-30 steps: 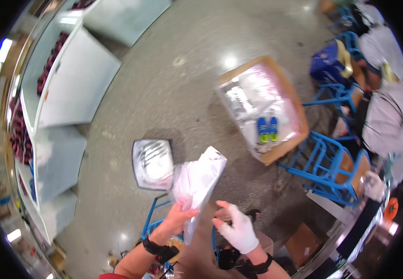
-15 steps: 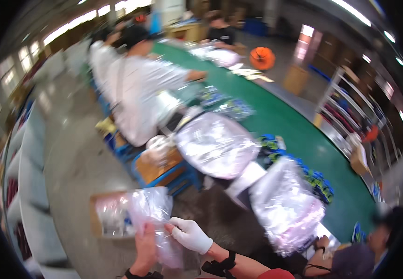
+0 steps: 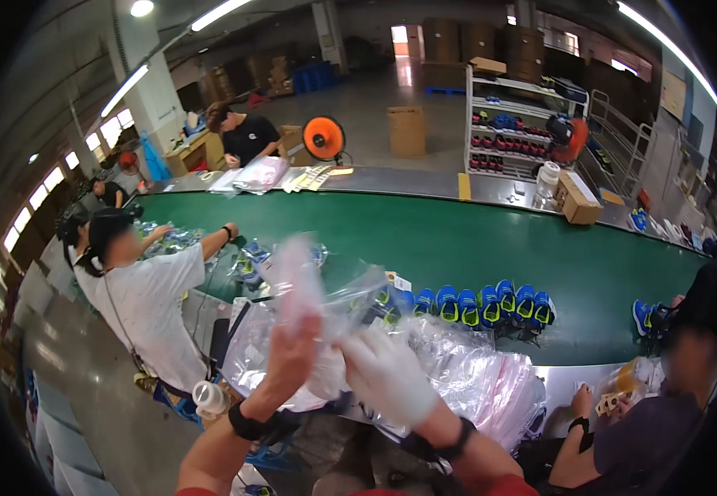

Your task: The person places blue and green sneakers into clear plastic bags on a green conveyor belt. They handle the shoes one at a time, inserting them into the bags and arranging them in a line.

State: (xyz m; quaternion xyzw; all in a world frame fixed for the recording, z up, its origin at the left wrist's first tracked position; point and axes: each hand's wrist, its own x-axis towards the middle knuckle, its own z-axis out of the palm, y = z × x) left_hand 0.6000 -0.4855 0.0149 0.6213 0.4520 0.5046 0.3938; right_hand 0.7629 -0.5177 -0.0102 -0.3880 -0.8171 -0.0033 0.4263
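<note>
Both of my hands are raised over the near edge of the green table, with a clear, pinkish plastic bag [image 3: 296, 277] between them. My bare left hand [image 3: 294, 351] is closed around the bag, which stands up above the fingers. Beside it, my right hand [image 3: 387, 372] wears a white glove, and its fingertips pinch the loose plastic close to the left hand. Motion blurs the bag and both hands somewhat. Just beyond them, blue and lime children's sneakers [image 3: 468, 307] stand in a row. To the right of my gloved hand lies a stack of clear plastic bags [image 3: 495, 380].
The long green worktable [image 3: 425, 236] runs across the view. A co-worker in white [image 3: 156, 289] reaches over it on the left; another person [image 3: 652, 430] sits close on the right. A white bottle [image 3: 210, 398] stands at lower left. An orange fan [image 3: 324, 138] is beyond the table.
My view has swung right and up toward the table. My hands, with the plastic bag, have moved from above an open carton beside the stool to the table's edge.
</note>
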